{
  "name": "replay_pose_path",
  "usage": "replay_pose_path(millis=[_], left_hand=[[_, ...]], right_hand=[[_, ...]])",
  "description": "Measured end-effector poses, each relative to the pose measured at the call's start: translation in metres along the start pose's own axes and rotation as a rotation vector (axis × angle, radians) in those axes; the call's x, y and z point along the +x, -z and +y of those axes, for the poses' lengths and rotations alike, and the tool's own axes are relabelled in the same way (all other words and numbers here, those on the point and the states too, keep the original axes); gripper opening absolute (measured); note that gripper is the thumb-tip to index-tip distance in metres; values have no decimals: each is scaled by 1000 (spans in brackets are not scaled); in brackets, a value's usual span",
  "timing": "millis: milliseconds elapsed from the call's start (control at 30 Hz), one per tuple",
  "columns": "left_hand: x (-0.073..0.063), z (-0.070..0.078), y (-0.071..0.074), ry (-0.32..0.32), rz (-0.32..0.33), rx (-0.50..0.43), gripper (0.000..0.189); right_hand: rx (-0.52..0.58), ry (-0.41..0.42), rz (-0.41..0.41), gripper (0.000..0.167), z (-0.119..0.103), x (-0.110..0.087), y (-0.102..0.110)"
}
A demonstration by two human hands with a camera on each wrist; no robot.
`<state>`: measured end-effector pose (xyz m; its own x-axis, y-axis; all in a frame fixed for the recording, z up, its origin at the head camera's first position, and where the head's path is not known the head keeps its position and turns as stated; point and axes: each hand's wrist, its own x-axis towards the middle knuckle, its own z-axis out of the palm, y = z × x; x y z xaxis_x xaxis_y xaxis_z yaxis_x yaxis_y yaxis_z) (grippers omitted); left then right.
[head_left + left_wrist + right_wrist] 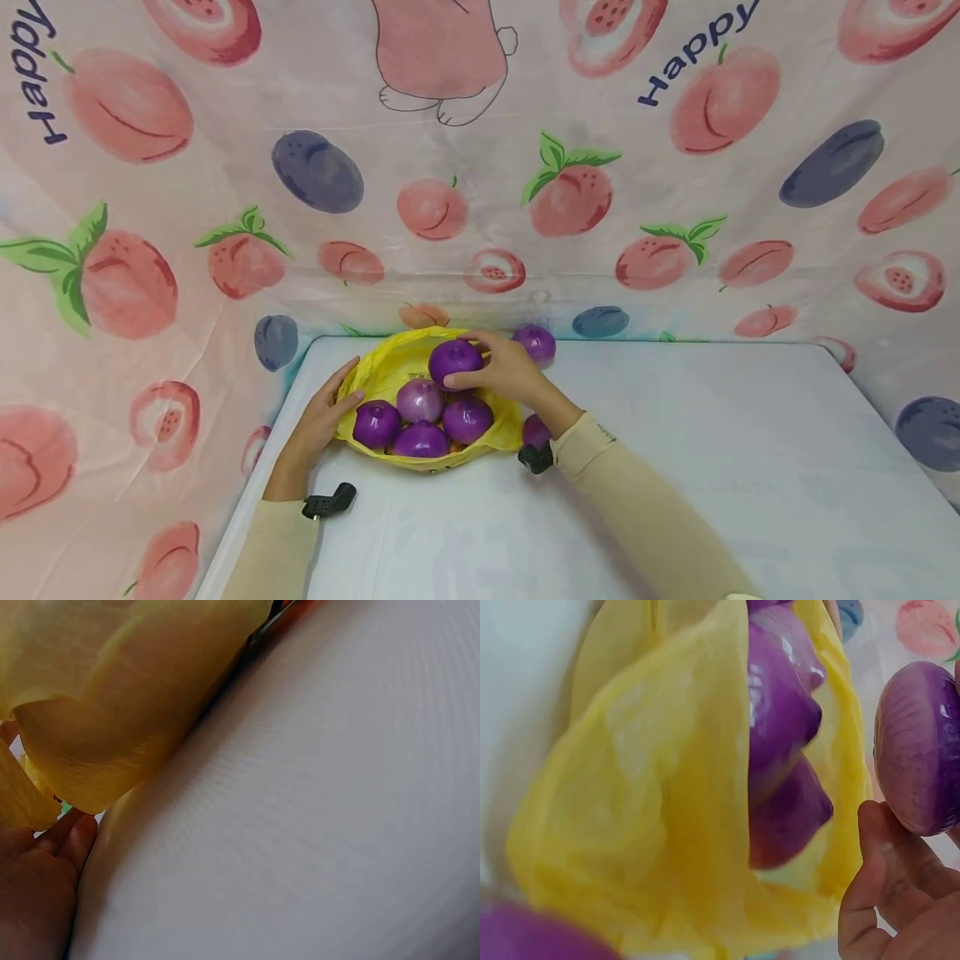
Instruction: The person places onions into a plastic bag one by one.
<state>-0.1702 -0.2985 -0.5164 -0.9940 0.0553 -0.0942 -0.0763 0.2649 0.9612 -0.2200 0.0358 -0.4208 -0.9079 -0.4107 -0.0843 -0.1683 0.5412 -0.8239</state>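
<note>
The left hand (321, 421) holds the edge of the yellow plastic bag (432, 462), which sits on the tabletop (675, 433). The right hand (513, 368) holds a purple onion (455, 358) between thumb and fingers, at the open top of the bag. Four bagged onions (421, 402) lie between the two hands. One loose onion (536, 343) sits just behind the right hand, and a half-hidden onion (535, 431) peeks out beside the right sleeve (600, 458).

The held onion looks round and shiny, so it might slip if the fingers are too loose. If the left hand lets go, the thin bag could flop over and let onions roll out. The right arm is very near the half-hidden onion, so a low swing could knock it away.

The left wrist view shows the bag's outside and no onions at all. The right wrist view shows pointy tips on bagged onions and the held onion's pale, stripy side, which the head view does not show
</note>
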Motion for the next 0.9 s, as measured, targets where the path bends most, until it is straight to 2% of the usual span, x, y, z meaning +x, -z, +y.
replay_pose_path(millis=[300,467,533,667,767,900], left_hand=[[1,-1,0,11,-8,-15,64],[2,0,-1,14,-10,-29,65],[2,-1,-1,12,-12,-30,65],[2,-1,-1,4,-13,-25,66],[1,-1,0,2,-11,-25,67],[1,-1,0,12,-9,-23,68]], right_hand=[[-21,71,1,82,-10,19,-30],[-77,122,22,78,-14,26,-45],[-97,120,29,78,-15,28,-51],[-86,132,27,78,-20,31,-62],[-80,174,26,76,-24,36,-68],[-119,205,27,74,-28,41,-76]])
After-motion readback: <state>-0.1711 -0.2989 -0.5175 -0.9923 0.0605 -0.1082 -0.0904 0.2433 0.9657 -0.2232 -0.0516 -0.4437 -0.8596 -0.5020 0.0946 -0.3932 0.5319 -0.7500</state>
